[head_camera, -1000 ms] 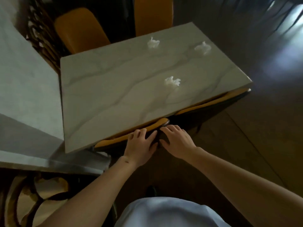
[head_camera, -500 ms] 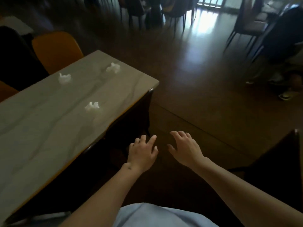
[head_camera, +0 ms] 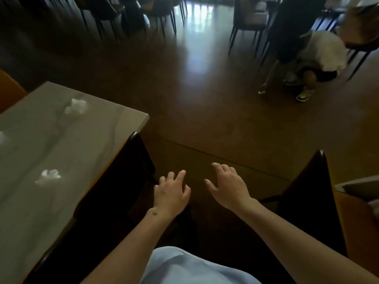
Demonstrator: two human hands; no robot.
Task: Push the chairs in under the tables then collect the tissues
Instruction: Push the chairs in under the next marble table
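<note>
Leftmost, an orange chair back (head_camera: 9, 90) peeks out behind the far edge of the grey marble-patterned rectangular tabletop (head_camera: 61, 144), which fills the left side of the view. Three crumpled white tissues lie on that top, well apart from one another: one at the very left edge, partly cut off (head_camera: 2, 137), one toward the far corner (head_camera: 76, 105), and one nearer the person (head_camera: 48, 176). Under the table's near edge stands a dark chair back (head_camera: 114, 177), its curved top rim just beside the tabletop edge and its seat hidden in shadow, so how far it sits under the table cannot be told. Next comes the left hand (head_camera: 171, 194), palm down in the air just right of that chair, fingers loosely spread and a little bent, holding nothing and touching nothing that shows. Beside it, close but apart, the right hand (head_camera: 228, 188) hovers the same way, fingers splayed and empty. Both bare forearms reach out from a pale blue garment (head_camera: 192, 267) at the bottom. Beyond the hands lies the brown polished floor (head_camera: 205, 103). Further right, another dark chair back (head_camera: 313, 193) rises, with an orange seat surface (head_camera: 356, 218) at the frame's edge. Far off at upper right, a person crouches (head_camera: 307, 58) among dark chairs.
</note>
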